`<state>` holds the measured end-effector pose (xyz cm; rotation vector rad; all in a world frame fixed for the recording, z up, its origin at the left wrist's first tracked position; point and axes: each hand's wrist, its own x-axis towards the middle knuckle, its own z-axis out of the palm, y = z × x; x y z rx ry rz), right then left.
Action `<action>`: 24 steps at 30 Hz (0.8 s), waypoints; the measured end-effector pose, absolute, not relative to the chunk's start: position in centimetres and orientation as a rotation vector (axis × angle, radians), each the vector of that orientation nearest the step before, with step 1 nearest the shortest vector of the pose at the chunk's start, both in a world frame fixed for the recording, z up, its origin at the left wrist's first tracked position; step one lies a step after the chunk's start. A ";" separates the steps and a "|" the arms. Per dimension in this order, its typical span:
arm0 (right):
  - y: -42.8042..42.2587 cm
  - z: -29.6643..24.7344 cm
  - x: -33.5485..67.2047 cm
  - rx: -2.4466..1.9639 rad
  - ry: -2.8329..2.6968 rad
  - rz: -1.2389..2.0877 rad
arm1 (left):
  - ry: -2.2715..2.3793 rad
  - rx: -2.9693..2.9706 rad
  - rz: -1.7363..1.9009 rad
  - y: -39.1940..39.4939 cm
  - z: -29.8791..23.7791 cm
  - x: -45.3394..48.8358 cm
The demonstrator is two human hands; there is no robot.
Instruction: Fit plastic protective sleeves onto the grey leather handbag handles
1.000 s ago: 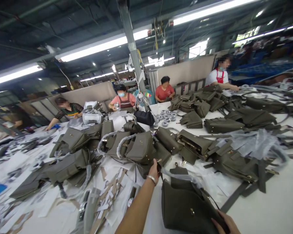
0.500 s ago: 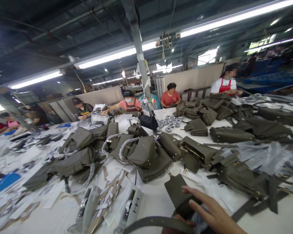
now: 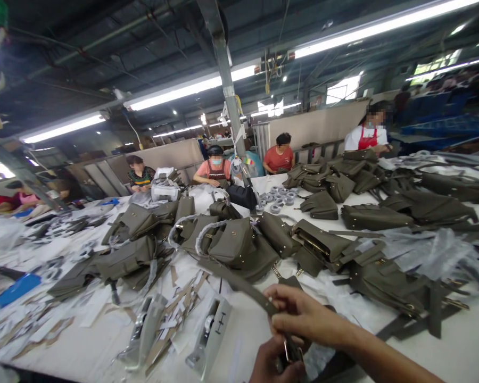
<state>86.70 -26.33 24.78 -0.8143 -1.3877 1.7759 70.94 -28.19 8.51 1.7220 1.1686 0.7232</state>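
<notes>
My right hand [image 3: 303, 316] pinches an olive-green strap [image 3: 237, 282] with holes, which stretches up and left over the table. Just below it, my left hand [image 3: 273, 359] is closed around the strap's lower part, by a metal buckle [image 3: 292, 350]. Behind my hands lies an olive-green flap piece [image 3: 289, 281], partly hidden. Clear plastic film [image 3: 319, 359] shows under my right wrist. Close beyond are an olive handbag [image 3: 231, 242] with a wrapped handle and an open olive bag [image 3: 319, 242].
Two tape dispensers [image 3: 209, 335] stand left of my hands, with paper and card strips [image 3: 175, 319] between them. More olive bags [image 3: 383, 290] and plastic wrap [image 3: 435, 250] cover the right. Grey tape rolls [image 3: 277, 198] lie farther back. Several people [image 3: 215, 167] sit across the table.
My right hand has moved left and closed on the strap. The strap has swung from lying low to pointing up and left. My left hand and the buckle have come into clearer view.
</notes>
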 end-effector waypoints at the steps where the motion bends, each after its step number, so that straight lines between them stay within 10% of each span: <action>1: -26.0 25.4 87.2 -0.801 -1.328 1.680 | 1.045 1.689 0.717 -28.5 9.4 70.8; 11: -26.9 29.9 94.3 -0.856 -0.982 1.083 | 0.742 1.346 0.782 -29.8 13.7 69.9; 24: -29.2 24.3 91.5 -1.495 -2.249 1.131 | 0.971 1.486 0.802 -30.4 12.6 70.8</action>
